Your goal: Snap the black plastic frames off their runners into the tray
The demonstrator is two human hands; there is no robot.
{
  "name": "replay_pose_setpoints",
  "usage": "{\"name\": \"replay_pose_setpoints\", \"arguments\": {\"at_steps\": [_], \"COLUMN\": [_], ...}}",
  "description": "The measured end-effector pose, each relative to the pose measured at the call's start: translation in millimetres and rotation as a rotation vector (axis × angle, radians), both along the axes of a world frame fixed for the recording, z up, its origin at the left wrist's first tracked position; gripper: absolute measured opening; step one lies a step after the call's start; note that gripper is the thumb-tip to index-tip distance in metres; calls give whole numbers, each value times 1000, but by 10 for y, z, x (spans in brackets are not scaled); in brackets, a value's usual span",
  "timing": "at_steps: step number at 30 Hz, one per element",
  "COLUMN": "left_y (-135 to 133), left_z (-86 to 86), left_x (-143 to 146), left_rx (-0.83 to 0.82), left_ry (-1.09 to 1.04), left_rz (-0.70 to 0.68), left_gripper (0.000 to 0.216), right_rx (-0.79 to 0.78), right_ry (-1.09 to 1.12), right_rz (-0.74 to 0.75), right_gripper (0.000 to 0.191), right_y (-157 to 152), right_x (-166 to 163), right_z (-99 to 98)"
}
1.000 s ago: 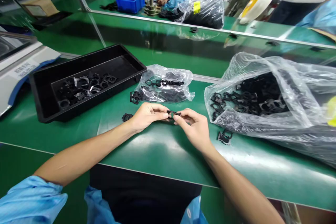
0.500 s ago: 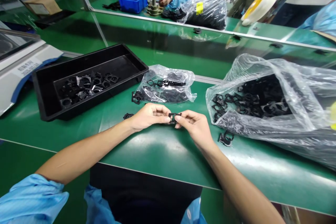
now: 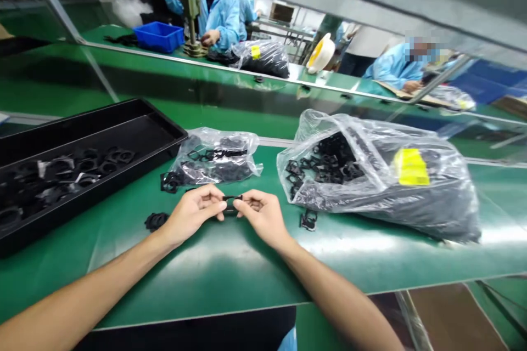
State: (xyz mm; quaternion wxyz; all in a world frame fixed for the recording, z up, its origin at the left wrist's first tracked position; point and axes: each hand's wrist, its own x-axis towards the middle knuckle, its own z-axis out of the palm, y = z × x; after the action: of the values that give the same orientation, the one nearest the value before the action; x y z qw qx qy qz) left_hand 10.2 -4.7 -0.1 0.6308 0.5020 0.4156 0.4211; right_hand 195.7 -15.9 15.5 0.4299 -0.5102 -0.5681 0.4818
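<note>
Between my two hands is a small black plastic frame, pinched from both sides just above the green table. My left hand grips its left end with thumb and fingers, and my right hand its right end. Fingertips cover part of the piece. Left of my left wrist lies a small heap of black parts. A loose black frame rests right of my right hand. Beyond the hands sits a small clear bag of black parts.
At left stands a long black tray with ring-shaped black parts inside. A large open clear bag of black frames, with a yellow label, lies at right. Past the rail, people in blue work near a press and a blue bin.
The camera view has swung right and up, so things appear further left and lower. Both hands still hold the black frame, which looks tilted differently.
</note>
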Motion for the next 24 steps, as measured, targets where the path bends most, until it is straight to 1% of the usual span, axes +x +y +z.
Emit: {"name": "replay_pose_setpoints", "arguments": {"at_steps": [2, 5, 7, 8, 10, 12, 15, 18, 21, 22, 24], "left_y": [4, -8, -27, -37, -54, -63, -58, -34, -12, -8, -6], "left_z": [-36, -63, -66, -65, -58, -49, -40, -44, -54, -58, -66], "left_x": [-2, -10, -19, -23, -26, -21, -5, 7, 7, 7, 5], "left_rx": [18, 151, 241, 260, 256, 233, 205, 153, 104, 95, 87], "left_ry": [50, 162, 245, 273, 288, 273, 225, 153, 59, 32, 4], "left_rz": [-9, 16, 23, 17, -9, -54, -78, -10, 87, 109, 123], "left_gripper": [30, 29, 23, 21, 20, 25, 25, 23, 25, 26, 27], "right_rx": [83, 209, 239, 237, 221, 220, 258, 256, 216, 211, 219], "right_ry": [-95, -234, -259, -249, -207, -178, -195, -184, -167, -172, -188], "right_rz": [-7, 40, 75, 72, 39, 16, 31, 60, 115, 134, 147], "right_gripper": [22, 14, 11, 10, 12, 13, 16, 16, 27, 26, 17], "right_y": [-9, -28, -41, -44, -46, -43, -42, -50, -50, -48, -40], "right_x": [19, 32, 30, 26, 20, 17, 17, 15, 12, 11, 9], "right_z": [-5, 5, 10, 10, 10, 9, 12, 16, 12, 9, 4]}}
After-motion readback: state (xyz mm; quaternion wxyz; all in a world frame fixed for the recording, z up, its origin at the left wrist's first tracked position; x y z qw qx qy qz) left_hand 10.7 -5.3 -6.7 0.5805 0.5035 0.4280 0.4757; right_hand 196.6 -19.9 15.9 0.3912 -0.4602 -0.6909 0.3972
